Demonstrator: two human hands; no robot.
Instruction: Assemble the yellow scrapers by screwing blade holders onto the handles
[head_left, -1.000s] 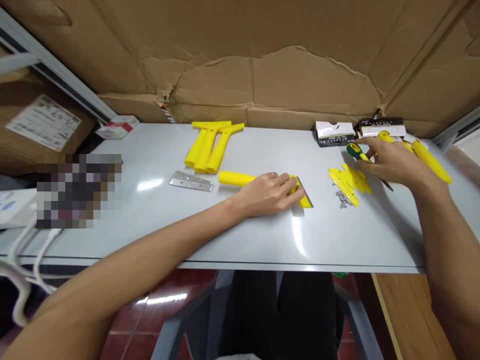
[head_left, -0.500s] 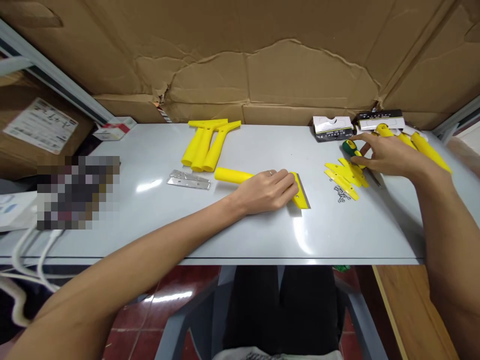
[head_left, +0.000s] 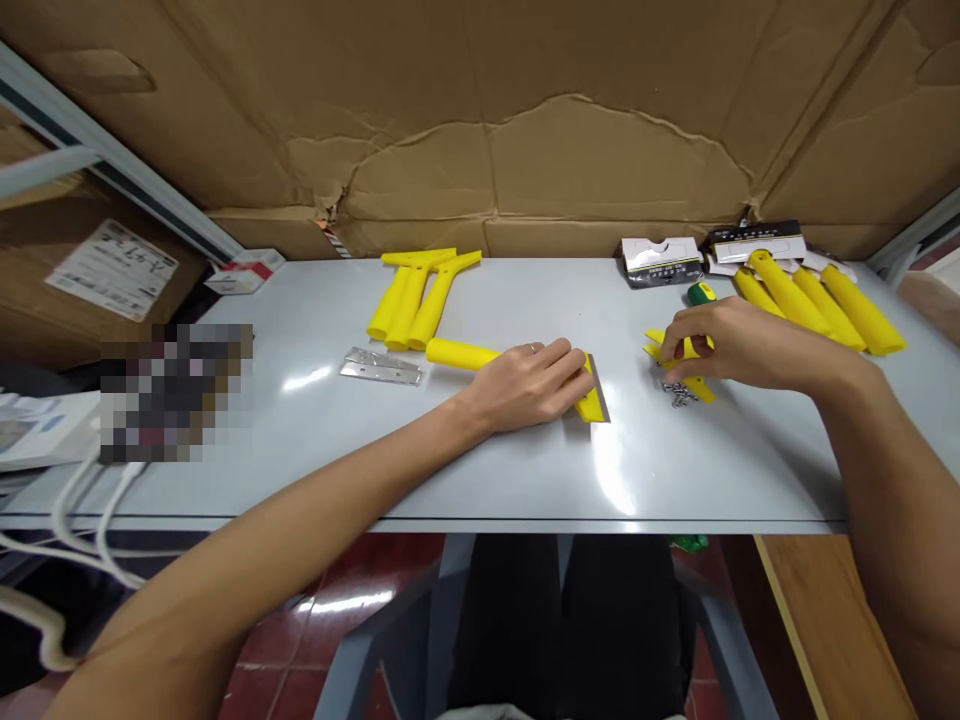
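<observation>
Nearest, the straight front edge of the table (head_left: 487,485) runs across in front of the scraper (head_left: 459,354), with a broad strip of tabletop between the two. The left forearm slants over this edge towards the scraper. Right of the scraper's thin metal edge, a gap of tabletop parts it from the small parts beyond.

The left hand (head_left: 525,385), palm down, is closed around the scraper near its head, fingers bent over, the handle sticking out to the left. The right hand (head_left: 739,345) is well to the scraper's right, wrist arched, fingers half curled and pointing down at the screws (head_left: 680,397); whether the fingertips pinch one I cannot tell.

The screws are a loose, shiny metal heap beside flat yellow plates (head_left: 700,389), partly hidden under the right hand. Left of the scraper lie flat, shiny blades (head_left: 381,367). Behind it, three smooth, T-shaped yellow handles (head_left: 416,300) lie overlapping. Farther back to its right, the green and yellow screwdriver (head_left: 701,293) shows only one end, near a card packet (head_left: 661,262) and rounded yellow tools (head_left: 791,296) in card sleeves. Behind everything stands creased brown cardboard (head_left: 525,180).
</observation>
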